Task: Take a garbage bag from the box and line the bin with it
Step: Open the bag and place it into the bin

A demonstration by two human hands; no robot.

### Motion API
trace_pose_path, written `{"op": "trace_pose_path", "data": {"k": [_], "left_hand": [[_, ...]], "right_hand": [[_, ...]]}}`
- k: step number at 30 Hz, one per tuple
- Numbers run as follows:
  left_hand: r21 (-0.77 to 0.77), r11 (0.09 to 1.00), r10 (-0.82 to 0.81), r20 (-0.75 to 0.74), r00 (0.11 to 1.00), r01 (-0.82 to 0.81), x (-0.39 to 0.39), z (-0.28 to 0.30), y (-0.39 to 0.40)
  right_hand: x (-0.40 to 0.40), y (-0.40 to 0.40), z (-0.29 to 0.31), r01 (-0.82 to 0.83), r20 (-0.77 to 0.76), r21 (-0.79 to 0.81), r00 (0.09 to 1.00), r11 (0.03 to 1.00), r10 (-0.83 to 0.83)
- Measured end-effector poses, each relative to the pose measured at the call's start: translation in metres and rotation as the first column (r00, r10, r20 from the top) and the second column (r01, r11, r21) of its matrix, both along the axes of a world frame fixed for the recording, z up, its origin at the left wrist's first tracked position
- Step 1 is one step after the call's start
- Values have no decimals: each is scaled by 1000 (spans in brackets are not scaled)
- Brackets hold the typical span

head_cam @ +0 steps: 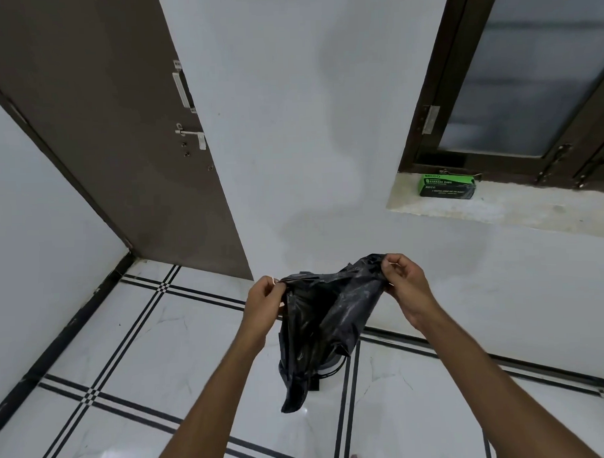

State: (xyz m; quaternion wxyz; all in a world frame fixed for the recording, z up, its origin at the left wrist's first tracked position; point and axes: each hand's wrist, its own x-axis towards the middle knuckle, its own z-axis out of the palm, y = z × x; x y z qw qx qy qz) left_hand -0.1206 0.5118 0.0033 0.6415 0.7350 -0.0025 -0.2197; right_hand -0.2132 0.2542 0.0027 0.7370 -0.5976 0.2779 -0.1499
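Your left hand [266, 298] pinches one side of the black garbage bag [326, 313] at its top edge, fingers curled in around the plastic. Your right hand [403, 280] pinches the opposite side of that top edge, thumb and fingertips closed on a gathered fold, held slightly higher than the left. Both grips are tight on the bag, and the stretch of plastic between them sags in a crumpled band.

From your hands the bag hangs down in loose, wrinkled folds, its lower end tapering to a twisted tail in the air above the floor [135, 389]. Just behind the lower part of the bag you can make out a dark rounded shape [331, 366] on the floor, possibly the bin, though the bag hides most of it.

The floor is glossy white tile crossed by thin black double lines. Ahead, on the stone window sill [498, 208] at the right, the green garbage bag box [448, 186] sits near the sill's left end, close against the dark window frame [459, 79], well apart from your hands. A brown door [119, 132] stands at the left, with a white handle [183, 90] and a latch [191, 135] along its right edge, and a plain white wall [307, 126] fills the space between door and window.
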Motion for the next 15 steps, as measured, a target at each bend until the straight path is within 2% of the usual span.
{"op": "trace_pose_path", "data": {"k": [2, 4, 8, 10, 12, 15], "left_hand": [[-61, 998, 15, -83, 996, -20, -2, 5, -8], [-69, 992, 96, -123, 988, -105, -2, 9, -14], [-7, 928, 371, -53, 927, -372, 14, 6, -9], [46, 892, 451, -3, 892, -451, 22, 5, 1], [68, 869, 490, 25, 871, -491, 27, 5, 9], [82, 845, 524, 61, 849, -528, 28, 8, 12]], "right_hand": [[4, 2, -4, 96, -45, -90, 994, 991, -101], [6, 5, -6, 122, -54, -231, 989, 965, -138], [2, 3, 1, -1, -10, -562, 1000, 827, -6], [-2, -2, 2, -58, -57, -676, 998, 734, 27], [-6, -8, 1, -88, -104, -731, 994, 677, 16], [-13, -16, -3, -112, -149, -755, 989, 646, -3]]}}
